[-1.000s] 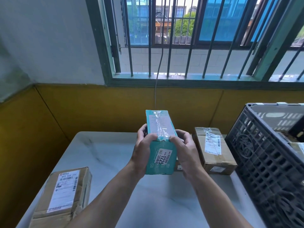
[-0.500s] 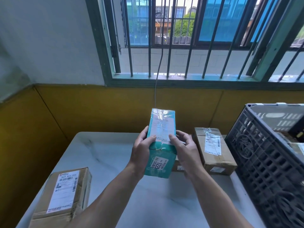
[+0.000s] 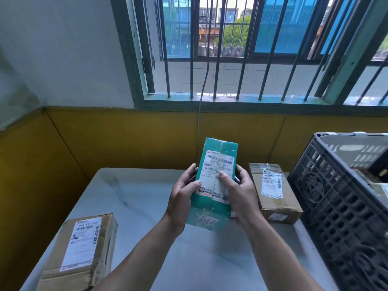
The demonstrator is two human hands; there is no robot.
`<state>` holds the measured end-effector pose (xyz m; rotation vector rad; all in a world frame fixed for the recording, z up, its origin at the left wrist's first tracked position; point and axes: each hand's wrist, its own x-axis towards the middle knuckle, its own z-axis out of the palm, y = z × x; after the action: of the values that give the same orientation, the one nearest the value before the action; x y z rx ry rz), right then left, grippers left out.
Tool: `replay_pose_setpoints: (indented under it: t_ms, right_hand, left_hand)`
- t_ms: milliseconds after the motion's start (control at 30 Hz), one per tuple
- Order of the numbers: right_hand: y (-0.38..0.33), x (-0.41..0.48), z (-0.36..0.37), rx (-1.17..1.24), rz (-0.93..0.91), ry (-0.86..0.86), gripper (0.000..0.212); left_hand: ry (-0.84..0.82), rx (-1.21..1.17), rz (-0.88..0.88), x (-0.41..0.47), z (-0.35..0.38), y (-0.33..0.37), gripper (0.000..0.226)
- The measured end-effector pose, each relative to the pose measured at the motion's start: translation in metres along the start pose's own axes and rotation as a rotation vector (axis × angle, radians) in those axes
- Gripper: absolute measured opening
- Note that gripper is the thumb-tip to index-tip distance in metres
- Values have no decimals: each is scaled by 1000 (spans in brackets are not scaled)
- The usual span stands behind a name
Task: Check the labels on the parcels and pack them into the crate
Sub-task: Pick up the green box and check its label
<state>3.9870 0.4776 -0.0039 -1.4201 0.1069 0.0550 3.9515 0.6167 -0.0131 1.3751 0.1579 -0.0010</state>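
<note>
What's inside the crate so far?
Above the near wall of the crate, only a dark item and a pale surface, perhaps a parcel, show at the right edge. The rest of the inside is hidden by that wall or cut off by the frame.

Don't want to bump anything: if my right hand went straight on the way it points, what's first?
Probably nothing until the yellow wall. Your right hand, gripping the teal parcel, points forward over the table; the brown parcel lies off to its right. Depth unclear.
</note>
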Motion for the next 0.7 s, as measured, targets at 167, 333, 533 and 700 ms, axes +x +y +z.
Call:
replay_pose_setpoints:
  t_ms: [167,333,533,700]
  right_hand:
    - [0,-4,1,61,-24,-42,47]
    - [-2,-4,0,34,-50,5,26]
    - [0,-6,-1,-24,-78,-6,19]
    - [2,-5,-2,-74,-80,-2,16]
  left_hand:
    - [47,-14,15,3,4,3,52]
    - [47,-34,-6,6,2,-1,38]
    - [71,-7,31,5,6,-5,42]
    - [78,92,53,5,2,-5,44]
